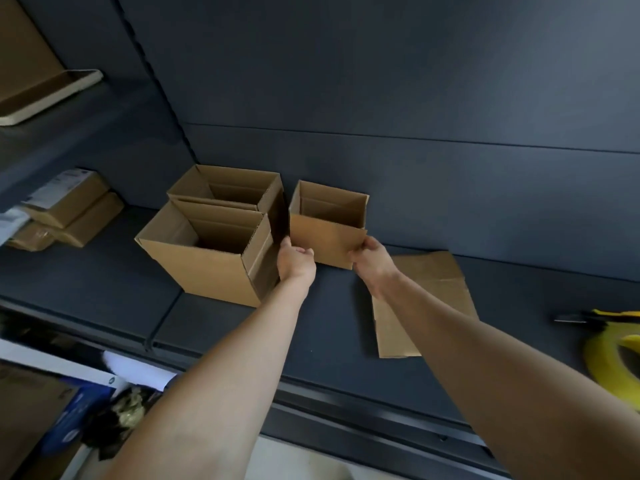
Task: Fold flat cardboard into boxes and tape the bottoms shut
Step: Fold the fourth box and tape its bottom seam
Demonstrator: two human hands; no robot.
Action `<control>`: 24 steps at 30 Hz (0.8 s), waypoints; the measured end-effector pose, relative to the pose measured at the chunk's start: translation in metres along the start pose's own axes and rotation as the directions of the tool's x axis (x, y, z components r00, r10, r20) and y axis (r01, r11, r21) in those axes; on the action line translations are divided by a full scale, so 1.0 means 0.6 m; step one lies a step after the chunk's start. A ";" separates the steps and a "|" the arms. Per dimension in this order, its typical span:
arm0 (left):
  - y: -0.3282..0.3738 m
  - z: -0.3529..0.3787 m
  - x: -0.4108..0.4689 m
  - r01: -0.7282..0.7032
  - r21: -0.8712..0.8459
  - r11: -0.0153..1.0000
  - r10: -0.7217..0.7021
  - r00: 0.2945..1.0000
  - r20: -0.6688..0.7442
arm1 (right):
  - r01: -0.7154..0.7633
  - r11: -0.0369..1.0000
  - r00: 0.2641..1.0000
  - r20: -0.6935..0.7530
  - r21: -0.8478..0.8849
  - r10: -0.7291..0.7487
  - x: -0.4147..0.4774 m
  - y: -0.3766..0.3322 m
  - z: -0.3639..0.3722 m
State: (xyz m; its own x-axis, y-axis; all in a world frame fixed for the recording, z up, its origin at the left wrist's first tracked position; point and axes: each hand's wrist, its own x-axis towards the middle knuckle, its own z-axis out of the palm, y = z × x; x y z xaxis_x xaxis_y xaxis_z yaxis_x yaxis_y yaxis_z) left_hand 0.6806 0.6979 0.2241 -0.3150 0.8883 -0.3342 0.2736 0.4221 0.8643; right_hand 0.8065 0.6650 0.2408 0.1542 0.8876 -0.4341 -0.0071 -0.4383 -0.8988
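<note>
I find both hands closed on the small box (329, 233), which stands upright between them with its top open. The left hand (296, 263) is curled round the near left corner, low down. The right hand (372, 259) pinches the near right edge, thumb on the front face. Whether the base sits on the shelf (329, 327) or hangs just above it — I cannot tell.

Just left of the left hand stands the near large box (204, 265), open-topped. The far large box (228, 188) is behind it, touching it. Right of the right hand, partly under that forearm, the flat cardboard (433, 271) lies on the shelf. Well to the right lies a yellow tape dispenser (602, 344) — cut by the frame edge. Well to the left are stacked packages (69, 209).
</note>
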 end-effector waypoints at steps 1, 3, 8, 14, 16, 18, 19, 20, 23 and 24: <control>-0.002 -0.004 0.011 0.033 -0.021 0.999 -0.033 0.999 0.026 | -0.005 1.000 1.000 0.024 -0.012 0.005 0.009 0.004 0.005; -0.012 -0.007 0.032 0.085 -0.064 0.994 -0.081 0.995 0.052 | -0.007 0.999 0.998 0.060 -0.040 0.009 0.022 0.007 0.013; -0.013 0.007 0.047 0.202 -0.181 0.963 -0.196 0.979 0.052 | 0.025 0.999 0.999 0.047 -0.043 -0.023 0.023 -0.017 0.009; 0.008 0.018 0.003 0.256 -0.092 0.962 -0.233 0.951 0.204 | -0.002 0.983 0.964 -0.260 -0.186 -0.048 0.048 -0.004 -0.042; 0.018 0.024 -0.016 0.206 0.005 0.978 -0.199 0.935 0.295 | -0.056 0.954 0.941 -0.335 -0.295 -0.048 0.040 0.001 -0.070; 0.025 0.030 -0.035 0.156 0.123 0.980 -0.188 0.926 0.328 | -0.169 0.892 0.900 -0.435 -0.420 -0.034 0.027 0.008 -0.103; 0.021 0.035 -0.040 0.144 0.175 0.974 -0.196 0.924 0.329 | -0.229 0.870 0.884 -0.467 -0.436 -0.002 0.018 0.013 -0.117; 0.022 0.035 -0.053 0.140 0.228 0.964 -0.211 0.922 0.326 | -0.287 0.857 0.874 -0.484 -0.428 0.051 0.009 0.022 -0.131; 0.002 0.047 -0.072 0.193 0.274 0.942 -0.284 0.893 0.348 | -0.388 0.823 0.869 -0.462 -0.416 0.176 -0.023 0.052 -0.163; 0.000 0.050 -0.082 0.206 0.268 0.941 -0.297 0.881 0.368 | -0.401 0.816 0.870 -0.451 -0.417 0.198 -0.030 0.060 -0.171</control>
State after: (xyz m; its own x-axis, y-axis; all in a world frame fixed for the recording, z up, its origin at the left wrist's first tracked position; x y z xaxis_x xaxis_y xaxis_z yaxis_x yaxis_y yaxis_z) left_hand 0.7234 0.6600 0.2292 -0.0248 0.7238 -0.6896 0.4365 0.6284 0.6439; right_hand 0.9045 0.6186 0.2228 0.5785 0.6218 -0.5280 0.3440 -0.7729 -0.5332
